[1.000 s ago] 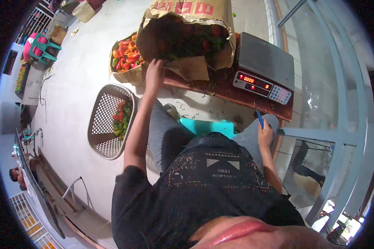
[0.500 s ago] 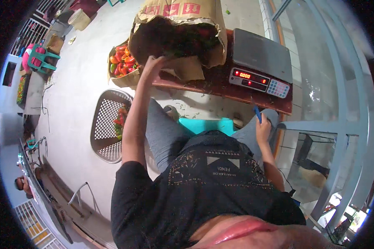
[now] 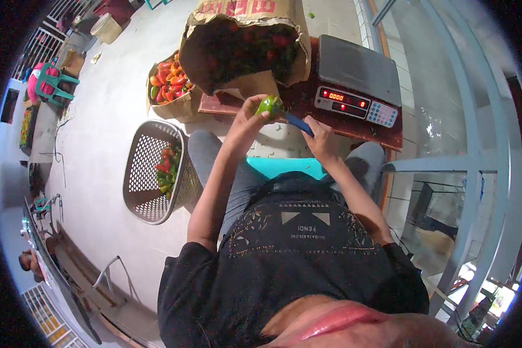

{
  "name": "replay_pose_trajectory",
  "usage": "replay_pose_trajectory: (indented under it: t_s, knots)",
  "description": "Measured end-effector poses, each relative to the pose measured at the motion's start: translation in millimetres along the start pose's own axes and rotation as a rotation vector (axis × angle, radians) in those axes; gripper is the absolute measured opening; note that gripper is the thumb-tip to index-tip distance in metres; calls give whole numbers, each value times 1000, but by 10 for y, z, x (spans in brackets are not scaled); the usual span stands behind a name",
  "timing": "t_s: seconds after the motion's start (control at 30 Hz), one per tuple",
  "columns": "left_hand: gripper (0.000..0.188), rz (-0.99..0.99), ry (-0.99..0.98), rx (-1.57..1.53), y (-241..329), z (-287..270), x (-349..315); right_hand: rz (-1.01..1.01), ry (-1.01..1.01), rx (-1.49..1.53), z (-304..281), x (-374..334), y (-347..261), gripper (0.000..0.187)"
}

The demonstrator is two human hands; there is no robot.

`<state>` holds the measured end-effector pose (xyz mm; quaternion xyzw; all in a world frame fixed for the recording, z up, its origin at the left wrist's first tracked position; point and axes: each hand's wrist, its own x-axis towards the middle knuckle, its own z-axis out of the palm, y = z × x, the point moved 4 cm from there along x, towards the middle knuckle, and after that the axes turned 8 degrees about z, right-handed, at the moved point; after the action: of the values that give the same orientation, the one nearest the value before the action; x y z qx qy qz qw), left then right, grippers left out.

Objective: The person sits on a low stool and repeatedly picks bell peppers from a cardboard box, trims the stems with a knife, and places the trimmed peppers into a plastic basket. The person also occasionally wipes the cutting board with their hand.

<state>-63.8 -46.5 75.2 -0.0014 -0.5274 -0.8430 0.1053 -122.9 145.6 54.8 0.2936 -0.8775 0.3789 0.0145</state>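
Note:
My left hand (image 3: 250,118) is closed round a green pepper (image 3: 269,107), held up over the near edge of the low table. My right hand (image 3: 322,138) grips the blue handle of a knife (image 3: 299,124). Its far end meets the right side of the pepper, at the stem; the blade itself is hard to make out. Just beyond both hands a large brown paper sack (image 3: 238,13) lies with its mouth toward me, dark inside, with green and red peppers (image 3: 261,49) in it.
A digital scale (image 3: 358,64) stands on the red-brown table (image 3: 226,105), right of the sack. Left of the sack, a smaller paper bag (image 3: 177,109) holds red and orange peppers. A plastic basket (image 3: 148,168) with some peppers sits by my left leg. Grey metal framing (image 3: 435,166) rises on the right.
My left hand has come back from the sack's mouth with a green pepper. My right hand has moved up and left from my knee, bringing the knife to the pepper.

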Motion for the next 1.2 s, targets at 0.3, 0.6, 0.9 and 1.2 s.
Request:
replay_pose_trajectory:
  t_s: [0.3, 0.6, 0.9, 1.2]
  knots:
    - [36, -62, 18, 141, -46, 63, -90, -66, -36, 26, -61, 64, -60, 27]
    - [35, 13, 243, 394, -102, -74, -75, -95, -28, 16, -37, 76, 32, 20]
    - [48, 36, 438, 264, -309, -70, -18, 110, -299, 151, 126, 92, 152, 31]
    - [45, -98, 514, 131, -331, 35, -13, 162, -331, 337, 114, 65, 55, 32]
